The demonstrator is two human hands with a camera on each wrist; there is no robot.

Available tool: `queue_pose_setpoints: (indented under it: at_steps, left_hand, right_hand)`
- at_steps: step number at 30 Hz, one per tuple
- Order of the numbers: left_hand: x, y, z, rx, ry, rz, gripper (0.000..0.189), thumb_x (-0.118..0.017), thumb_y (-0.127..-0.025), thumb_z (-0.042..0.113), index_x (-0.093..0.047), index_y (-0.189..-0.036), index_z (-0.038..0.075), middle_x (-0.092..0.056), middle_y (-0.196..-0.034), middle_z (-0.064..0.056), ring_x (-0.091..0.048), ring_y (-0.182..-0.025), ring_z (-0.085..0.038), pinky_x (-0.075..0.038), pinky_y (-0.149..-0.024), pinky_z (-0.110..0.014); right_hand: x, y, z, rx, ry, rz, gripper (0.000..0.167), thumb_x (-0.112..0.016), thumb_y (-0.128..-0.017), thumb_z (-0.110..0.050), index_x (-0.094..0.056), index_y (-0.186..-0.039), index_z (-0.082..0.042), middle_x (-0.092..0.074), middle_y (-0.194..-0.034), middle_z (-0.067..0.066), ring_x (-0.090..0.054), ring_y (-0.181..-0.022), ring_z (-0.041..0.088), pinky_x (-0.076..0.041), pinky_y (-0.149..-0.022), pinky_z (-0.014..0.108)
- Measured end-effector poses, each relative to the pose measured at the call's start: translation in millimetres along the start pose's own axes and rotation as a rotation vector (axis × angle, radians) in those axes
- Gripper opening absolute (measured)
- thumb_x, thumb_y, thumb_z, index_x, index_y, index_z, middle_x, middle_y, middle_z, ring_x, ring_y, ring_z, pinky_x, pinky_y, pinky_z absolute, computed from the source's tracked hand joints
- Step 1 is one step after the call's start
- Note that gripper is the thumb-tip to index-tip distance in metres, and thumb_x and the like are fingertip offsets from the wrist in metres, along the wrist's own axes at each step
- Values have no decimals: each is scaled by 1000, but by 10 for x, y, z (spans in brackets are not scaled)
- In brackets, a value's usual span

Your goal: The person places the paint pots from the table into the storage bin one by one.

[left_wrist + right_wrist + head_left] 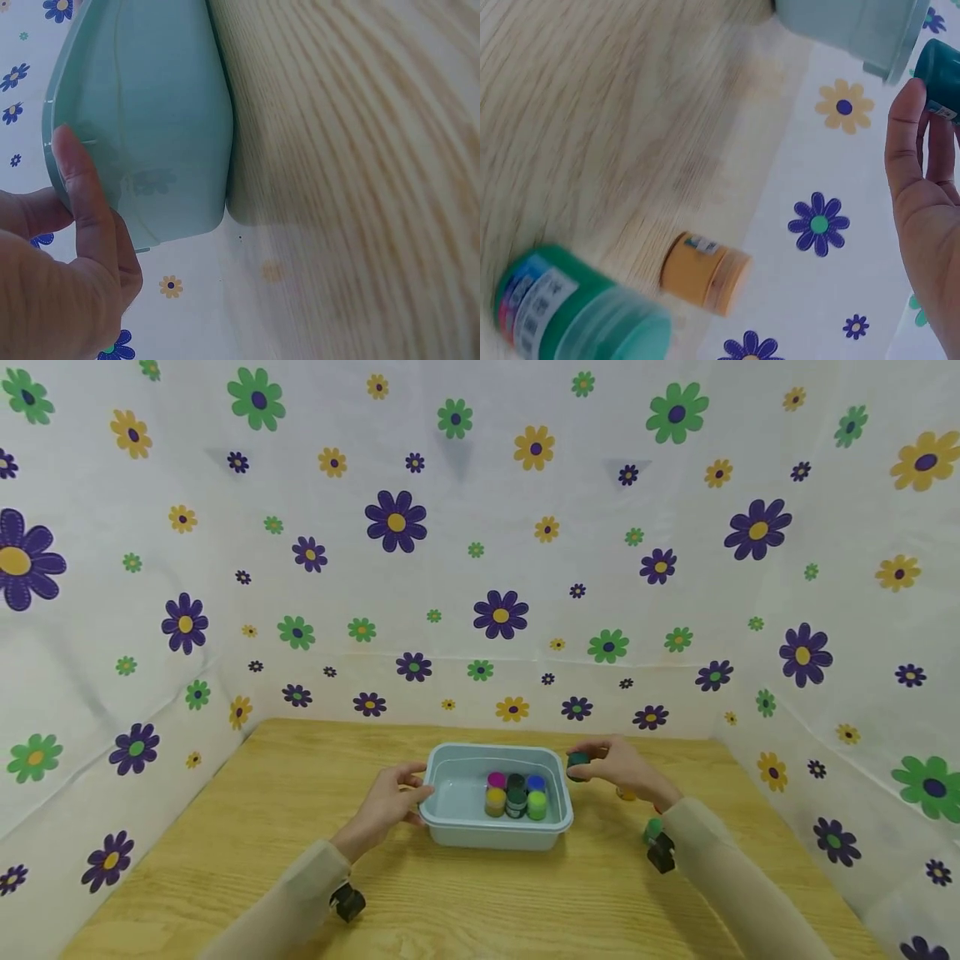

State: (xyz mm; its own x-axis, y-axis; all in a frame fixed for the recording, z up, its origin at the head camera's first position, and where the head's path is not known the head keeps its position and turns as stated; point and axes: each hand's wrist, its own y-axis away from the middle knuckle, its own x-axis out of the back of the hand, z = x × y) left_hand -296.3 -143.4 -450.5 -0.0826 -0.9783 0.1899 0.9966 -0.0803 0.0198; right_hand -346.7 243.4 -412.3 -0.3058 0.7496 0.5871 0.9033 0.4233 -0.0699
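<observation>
A pale blue plastic tub (491,838) stands on the wooden table, with several small paint jars grouped in its right half, among them a yellow jar (495,802) and a lime green jar (536,805). At the tub's left end my left hand (386,802) grips the rim; the left wrist view shows fingers against the outer wall (165,127). Just beyond the right rim, my right hand (618,770) pinches a dark teal paint jar (941,79), held up off the table.
Under and beside my right forearm, an orange paint jar (703,274) and a green paint jar (577,311) stand on the table (465,910). A bit of red shows near the right sleeve, mostly hidden. Flower-printed white sheets (450,577) enclose the back and sides.
</observation>
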Motion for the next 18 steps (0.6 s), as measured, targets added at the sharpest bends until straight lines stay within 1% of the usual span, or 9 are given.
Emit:
queue_pose_setpoints:
  at_steps: [5,8,9,10,13,16,17,18]
  left_hand:
    - [-19,2,24,-8,-4,-10,46,-64,-93,2,-53,-137,-1,-54,-104,-17,-63,-81,-28,-59,-52,-34]
    - [-26,4,21,-14,-2,-10,46,-64,-92,1,-53,-137,-2,-54,-103,-16,-62,-80,-28,-59,-51,-34]
    - [-27,9,22,-15,-2,-9,46,-64,-92,1,-53,-137,-2,-54,-102,-16,-62,-79,-28,-59,-51,-34]
    - [-30,34,54,-13,-4,-9,46,-64,-92,1,-53,-136,-3,-53,-102,-16,-62,-79,-28,-59,-51,-35]
    - [-20,32,39,-4,7,-5,45,-64,-92,0,-53,-136,-2,-53,-102,-16,-62,-79,-29,-59,-51,-35]
    - [-20,27,30,2,11,-6,46,-64,-92,0,-53,-137,-2,-53,-102,-16,-62,-78,-28,-59,-51,-35]
    - [-17,3,-2,-1,12,-10,46,-64,-92,0,-53,-137,-1,-53,-103,-16,-62,-77,-27,-59,-51,-35]
    - [-21,5,3,-6,9,-12,46,-64,-92,0,-52,-137,-2,-53,-103,-16,-61,-76,-25,-59,-51,-36]
  right_hand:
    - [-55,-38,-66,1,-36,22,43,-77,-85,-26,-67,-120,-3,-68,-112,12,-62,-98,21,-53,-89,32]
    - [-110,-70,-107,-2,-65,18,42,-78,-85,-25,-67,-119,-5,-68,-111,13,-63,-96,22,-55,-88,32]
    - [-133,-80,-126,-6,-74,17,41,-78,-84,-26,-68,-119,-6,-68,-111,12,-62,-96,22,-55,-88,32]
    - [-159,-92,-147,-14,-78,19,42,-79,-84,-27,-68,-119,-7,-68,-111,11,-62,-97,22,-55,-88,32]
    - [-238,-134,-204,-20,-73,22,41,-79,-83,-29,-69,-118,-10,-68,-111,8,-60,-100,23,-54,-89,34]
    - [-304,-174,-241,-12,-65,16,40,-78,-84,-29,-69,-118,-10,-68,-112,8,-59,-102,25,-53,-90,34]
    - [-323,-189,-250,-8,-64,13,39,-78,-84,-28,-70,-118,-10,-68,-112,9,-59,-102,25,-53,-90,34]
    - [-338,-202,-255,2,-65,8,39,-78,-84,-27,-70,-118,-9,-68,-112,10,-60,-102,26,-53,-90,33]
